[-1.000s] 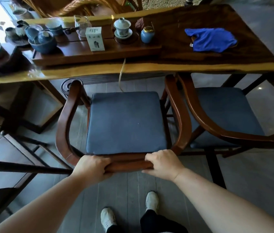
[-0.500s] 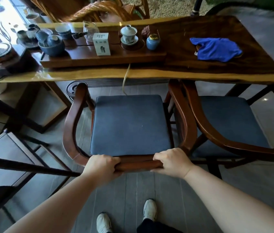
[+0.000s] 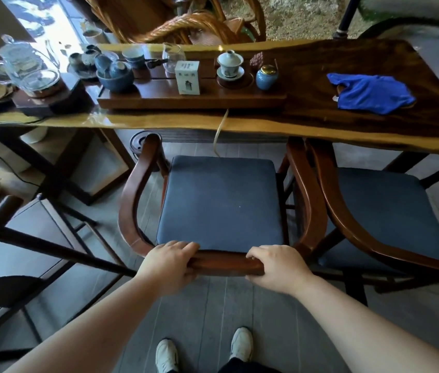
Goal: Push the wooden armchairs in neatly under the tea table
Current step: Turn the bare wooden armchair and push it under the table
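Both hands, left [image 3: 171, 265] and right [image 3: 277, 267], clamp fingers over the armchair [image 3: 221, 203] back rail. Beyond the fingertips, its front reaches the tea table [image 3: 347, 125] edge. Grey plank floor [image 3: 213, 313] lies open below the wrists; a second armchair [image 3: 390, 211] touches rightward.

Wooden tea table [image 3: 320, 122], tea tray [image 3: 191, 99], blue cloth [image 3: 371, 94], grey floor [image 3: 213, 305]

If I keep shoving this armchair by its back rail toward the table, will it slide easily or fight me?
The armchair looks like solid wood, so probably heavy and stiff; expect it to move as one piece. Both hands, left hand and right hand, grip the top rail high up, so it might tip forward if a leg catches. Its right arm sits close against the neighbouring chair and may rub.
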`<control>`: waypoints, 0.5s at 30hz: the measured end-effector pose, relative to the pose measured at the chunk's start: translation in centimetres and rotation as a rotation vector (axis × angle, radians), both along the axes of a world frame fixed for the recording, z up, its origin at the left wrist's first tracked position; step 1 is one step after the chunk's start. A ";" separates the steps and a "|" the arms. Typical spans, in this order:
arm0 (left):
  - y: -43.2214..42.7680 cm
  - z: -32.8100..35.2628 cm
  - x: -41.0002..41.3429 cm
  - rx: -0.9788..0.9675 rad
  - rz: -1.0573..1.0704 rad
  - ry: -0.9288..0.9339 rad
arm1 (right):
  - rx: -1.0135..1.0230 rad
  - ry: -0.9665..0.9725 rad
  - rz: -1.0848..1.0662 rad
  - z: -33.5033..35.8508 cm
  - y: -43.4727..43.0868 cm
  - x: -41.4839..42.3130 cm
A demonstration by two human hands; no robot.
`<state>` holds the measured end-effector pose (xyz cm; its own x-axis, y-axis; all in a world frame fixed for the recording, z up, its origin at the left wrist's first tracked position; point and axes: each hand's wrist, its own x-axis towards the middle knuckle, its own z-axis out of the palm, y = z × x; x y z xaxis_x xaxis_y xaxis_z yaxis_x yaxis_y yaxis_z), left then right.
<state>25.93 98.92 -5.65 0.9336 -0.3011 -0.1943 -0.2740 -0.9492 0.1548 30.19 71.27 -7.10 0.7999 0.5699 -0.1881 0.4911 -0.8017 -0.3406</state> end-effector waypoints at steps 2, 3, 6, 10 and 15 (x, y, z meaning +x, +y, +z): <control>1.1 0.7 -1.0 0.024 -0.021 -0.116 | -0.028 0.039 0.034 0.6 0.8 0.1; 1.9 1.1 -1.5 0.044 -0.023 -0.173 | -0.031 0.036 0.069 1.1 1.7 0.0; 4.6 2.6 -3.3 0.110 0.003 -0.229 | 0.021 -0.024 0.199 2.5 5.7 -0.2; 9.2 4.7 -6.0 0.183 0.089 -0.239 | 0.025 -0.059 0.339 4.2 12.5 -0.6; 17.2 6.4 -10.1 0.218 0.285 -0.215 | 0.002 -0.058 0.469 5.5 20.9 -1.2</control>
<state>15.82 116.13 0.79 0.9999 0.0019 -0.0164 0.0004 -0.9959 -0.0903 28.98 92.21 -1.58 0.4653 0.8724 -0.1495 0.8184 -0.4884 -0.3030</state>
